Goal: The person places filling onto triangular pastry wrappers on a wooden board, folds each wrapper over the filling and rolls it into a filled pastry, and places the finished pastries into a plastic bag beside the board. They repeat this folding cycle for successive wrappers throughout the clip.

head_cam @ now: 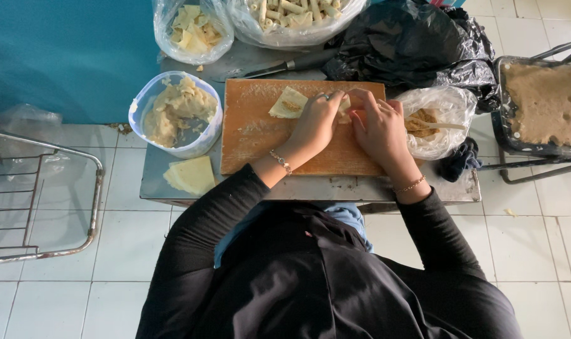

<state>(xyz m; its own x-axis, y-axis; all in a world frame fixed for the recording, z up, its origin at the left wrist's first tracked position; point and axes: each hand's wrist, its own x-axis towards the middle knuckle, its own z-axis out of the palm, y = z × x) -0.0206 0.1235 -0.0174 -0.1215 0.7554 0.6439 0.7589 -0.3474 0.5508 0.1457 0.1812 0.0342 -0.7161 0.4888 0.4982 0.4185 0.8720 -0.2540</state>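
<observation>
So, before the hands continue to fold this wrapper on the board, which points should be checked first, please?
1. Wrapper lies flat on the wooden board: ok.
2. Filling sits on the wrapper: ok, a small brown line shows.
3. Left hand and right hand both at the wrapper's right edge: ok.
4. Knife lies behind the board, away from the hands: ok.
5. Spare wrappers within reach at the table's left front: ok.
6. Fold is tight: cannot tell, the hands cover it.
</observation>
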